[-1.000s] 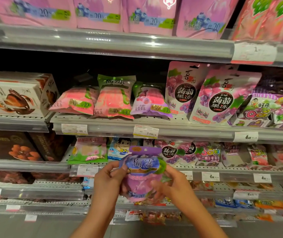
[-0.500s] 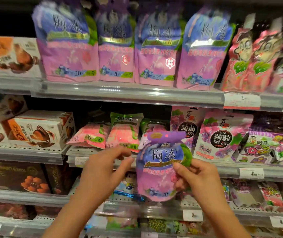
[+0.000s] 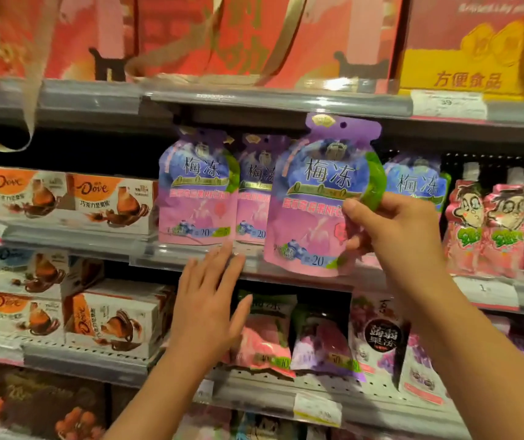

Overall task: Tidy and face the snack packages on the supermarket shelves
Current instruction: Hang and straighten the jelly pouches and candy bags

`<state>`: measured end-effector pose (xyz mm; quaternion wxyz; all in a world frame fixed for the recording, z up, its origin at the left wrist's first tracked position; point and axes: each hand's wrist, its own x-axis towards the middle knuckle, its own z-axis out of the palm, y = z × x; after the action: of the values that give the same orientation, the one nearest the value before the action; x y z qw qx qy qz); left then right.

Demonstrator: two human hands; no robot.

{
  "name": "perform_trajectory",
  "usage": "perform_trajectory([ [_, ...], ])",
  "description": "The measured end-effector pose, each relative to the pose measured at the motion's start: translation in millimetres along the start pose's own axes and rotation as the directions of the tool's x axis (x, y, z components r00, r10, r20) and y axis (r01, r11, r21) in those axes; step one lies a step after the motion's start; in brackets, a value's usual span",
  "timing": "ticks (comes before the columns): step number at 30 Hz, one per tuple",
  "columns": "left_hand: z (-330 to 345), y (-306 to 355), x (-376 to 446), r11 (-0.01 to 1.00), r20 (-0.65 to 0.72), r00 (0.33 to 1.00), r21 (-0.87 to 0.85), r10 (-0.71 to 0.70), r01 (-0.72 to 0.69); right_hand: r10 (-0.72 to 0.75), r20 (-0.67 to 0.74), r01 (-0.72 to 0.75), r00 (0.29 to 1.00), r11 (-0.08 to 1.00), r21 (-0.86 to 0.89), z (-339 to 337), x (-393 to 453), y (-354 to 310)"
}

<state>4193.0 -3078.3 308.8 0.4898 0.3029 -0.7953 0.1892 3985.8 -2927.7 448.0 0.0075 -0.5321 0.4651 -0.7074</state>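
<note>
Two hands are raised: your left hand, which has let go, spreads flat below the shelf edge, while your right hand pinches the purple jelly pouch. You have lifted it up to its matching row, so slotting in looks next.
</note>
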Motion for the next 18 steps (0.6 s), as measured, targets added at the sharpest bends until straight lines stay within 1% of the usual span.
perform_trajectory([
  [3,3,0,-1,0.999,-0.027,0.999,-0.047,-0.022,0.021,0.002,-0.044,0.001,0.999,0.997,0.083,27,29,-3],
  [7,4,-2,-2,0.998,-0.043,0.999,-0.058,-0.003,0.000,0.021,-0.084,-0.011,0.996,0.992,0.125,65,50,4],
  [9,5,-4,-2,0.998,-0.051,0.999,-0.057,-0.002,-0.001,0.049,-0.063,-0.044,0.997,0.996,0.082,80,53,13],
  [12,6,-6,-2,0.998,-0.059,0.998,-0.066,-0.003,-0.001,0.160,0.023,-0.159,0.987,0.987,-0.033,91,50,28],
  [14,7,-5,-2,0.997,-0.067,0.998,-0.078,0.001,-0.007,0.214,0.056,-0.208,0.975,0.974,-0.089,91,51,32],
  [16,8,-6,-2,0.996,-0.076,0.997,-0.085,0.003,-0.009,0.237,0.091,-0.225,0.967,0.967,-0.121,89,55,28],
  [18,8,-7,-2,0.996,-0.080,0.997,-0.087,0.001,-0.008,0.223,0.139,-0.205,0.965,0.970,-0.133,84,56,21],
])
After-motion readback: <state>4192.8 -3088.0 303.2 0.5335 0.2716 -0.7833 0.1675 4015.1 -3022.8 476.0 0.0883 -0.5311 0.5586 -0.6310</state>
